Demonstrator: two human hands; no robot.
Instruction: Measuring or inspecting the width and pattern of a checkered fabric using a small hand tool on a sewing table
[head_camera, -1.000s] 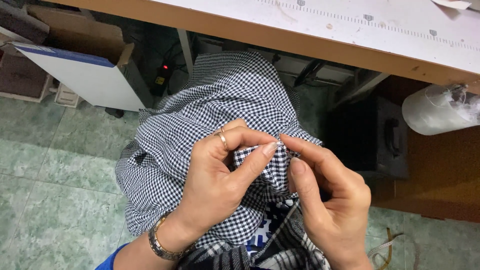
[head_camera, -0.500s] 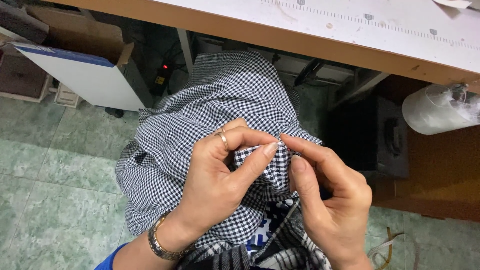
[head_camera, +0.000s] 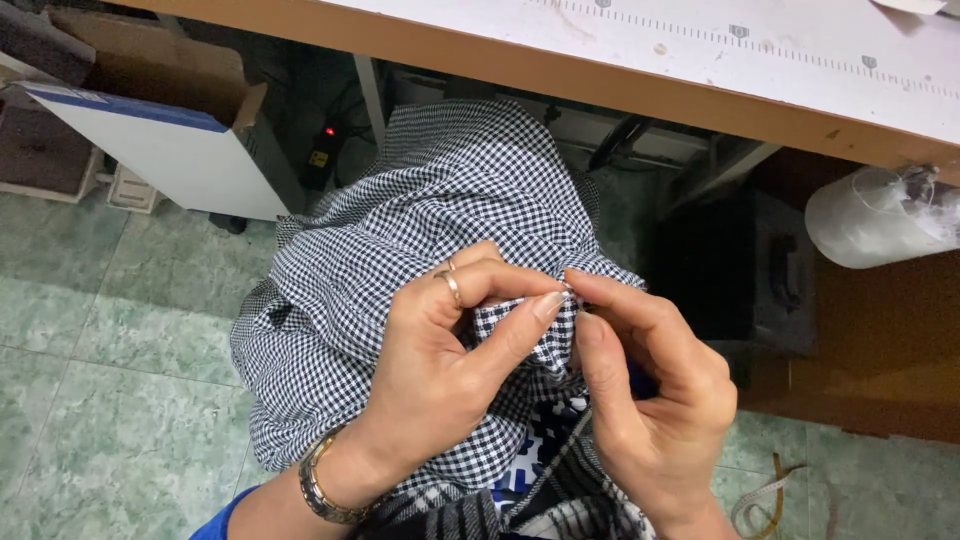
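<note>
Below the table edge, over the lap: a bunched garment of black-and-white small-check woven cotton (head_camera: 420, 240) hangs from under the pale worktop with the orange-brown wooden edge (head_camera: 620, 80) down to the person's knees.
Left hand: left hand (head_camera: 440, 370) closes thumb and forefinger on a small fold of the checked cloth; a ring sits on one finger, a metal bracelet at the wrist.
Right hand: right hand (head_camera: 650, 400) pinches the same fold from the other side, its fingertips meeting those of the left hand; whether it holds a needle or other small tool, I cannot tell.
Hands together: both are clamped on one point of the fabric, touching.
Handling, judged: light, soft and limp; it creases and slides easily, is not fragile, and holds no shape of its own.
Hold point, judged: the folded edge between the fingertips; a pinch grip suits it, with the bulk left resting on the lap.
Surroundings: green marbled floor tiles (head_camera: 110, 400); a white board leaning in a cardboard box (head_camera: 170, 150); a clear plastic-wrapped roll (head_camera: 880, 215) at right; a tape measure (head_camera: 765, 495) on the floor.
</note>
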